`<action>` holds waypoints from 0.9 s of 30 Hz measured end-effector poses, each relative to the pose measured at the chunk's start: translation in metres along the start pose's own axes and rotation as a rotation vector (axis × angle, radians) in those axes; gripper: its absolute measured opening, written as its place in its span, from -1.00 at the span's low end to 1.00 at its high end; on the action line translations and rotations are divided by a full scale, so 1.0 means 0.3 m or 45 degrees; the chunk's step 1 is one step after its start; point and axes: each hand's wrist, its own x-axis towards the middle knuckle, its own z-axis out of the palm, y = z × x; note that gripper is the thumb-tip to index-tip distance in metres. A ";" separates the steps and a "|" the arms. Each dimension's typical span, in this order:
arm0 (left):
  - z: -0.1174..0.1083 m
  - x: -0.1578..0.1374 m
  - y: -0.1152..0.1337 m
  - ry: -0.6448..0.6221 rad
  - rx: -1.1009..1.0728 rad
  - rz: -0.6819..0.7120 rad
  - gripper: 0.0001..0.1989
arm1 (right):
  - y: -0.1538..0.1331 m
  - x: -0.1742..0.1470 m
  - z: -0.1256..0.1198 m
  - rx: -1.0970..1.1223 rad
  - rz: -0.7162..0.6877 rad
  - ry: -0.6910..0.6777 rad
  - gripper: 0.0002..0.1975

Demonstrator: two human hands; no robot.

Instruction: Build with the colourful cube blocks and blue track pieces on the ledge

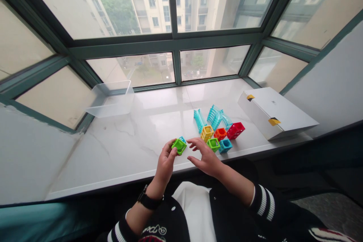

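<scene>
My left hand [166, 159] is closed around a green toy block [179, 146], holding it above the sill's front part. A bit of blue plastic [182, 139] shows behind that block; whether the two are joined I cannot tell. Just to the right, my right hand [205, 157] has its fingers apart with nothing in them. Close beyond it stand a second green block [213, 144], a blue block [225, 146], a yellow block [207, 132], an orange block [220, 134] and a red block [236, 131]. Clear teal track pieces [215, 116] lie behind these.
A see-through plastic bin [112, 107] stands at the back left of the white marble-look sill [121, 155]. At the right is a white box [279, 111] with yellow-black tabs. Green-framed windows [159, 50] close off the back and sides.
</scene>
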 end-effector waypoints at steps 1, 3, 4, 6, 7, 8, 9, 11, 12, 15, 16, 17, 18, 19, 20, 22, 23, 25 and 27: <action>0.003 -0.001 0.000 -0.014 -0.028 -0.031 -0.44 | 0.002 0.000 0.001 -0.008 -0.001 -0.004 -0.35; 0.013 -0.003 0.001 -0.047 -0.103 -0.087 -0.44 | 0.008 -0.002 0.004 -0.025 0.003 -0.024 -0.26; 0.019 -0.003 0.004 -0.062 -0.146 -0.108 -0.46 | 0.011 -0.002 0.005 -0.034 0.001 -0.028 -0.23; 0.034 -0.001 0.012 -0.085 -0.230 -0.142 -0.49 | 0.013 0.001 0.006 -0.059 -0.013 -0.027 -0.20; 0.043 0.003 0.019 -0.097 -0.267 -0.158 -0.51 | 0.013 0.005 0.005 -0.076 -0.024 -0.021 -0.20; 0.052 0.008 0.027 -0.105 -0.295 -0.172 -0.53 | 0.011 0.011 0.002 -0.097 -0.038 -0.011 -0.20; 0.063 0.016 0.038 -0.116 -0.311 -0.181 -0.53 | 0.008 0.019 -0.003 -0.122 -0.053 0.006 -0.21; 0.086 0.033 0.061 -0.136 -0.314 -0.176 -0.53 | 0.001 0.038 -0.019 -0.180 -0.081 0.066 -0.25; 0.099 0.043 0.074 -0.147 -0.307 -0.162 -0.51 | -0.003 0.048 -0.029 -0.206 -0.092 0.104 -0.27; 0.143 0.070 0.110 -0.182 -0.275 -0.121 -0.49 | -0.014 0.069 -0.065 -0.252 -0.094 0.197 -0.31; 0.158 0.078 0.120 -0.189 -0.261 -0.112 -0.49 | -0.015 0.072 -0.079 -0.263 -0.090 0.215 -0.32; 0.173 0.085 0.129 -0.198 -0.249 -0.105 -0.49 | -0.015 0.073 -0.092 -0.274 -0.084 0.230 -0.33; 0.189 0.092 0.135 -0.210 -0.240 -0.098 -0.49 | -0.012 0.072 -0.106 -0.287 -0.078 0.246 -0.34; 0.204 0.099 0.140 -0.226 -0.237 -0.091 -0.50 | -0.009 0.069 -0.120 -0.301 -0.070 0.262 -0.34; 0.220 0.106 0.142 -0.246 -0.240 -0.083 -0.50 | -0.003 0.066 -0.135 -0.314 -0.062 0.279 -0.35; 0.252 0.119 0.140 -0.295 -0.258 -0.065 -0.50 | 0.010 0.056 -0.164 -0.335 -0.050 0.300 -0.36; 0.268 0.124 0.136 -0.319 -0.269 -0.060 -0.50 | 0.016 0.051 -0.178 -0.345 -0.050 0.301 -0.37; 0.295 0.130 0.124 -0.358 -0.287 -0.056 -0.50 | 0.027 0.040 -0.206 -0.366 -0.057 0.294 -0.39; 0.314 0.131 0.111 -0.408 -0.270 -0.053 -0.51 | 0.037 0.027 -0.232 -0.392 -0.061 0.302 -0.42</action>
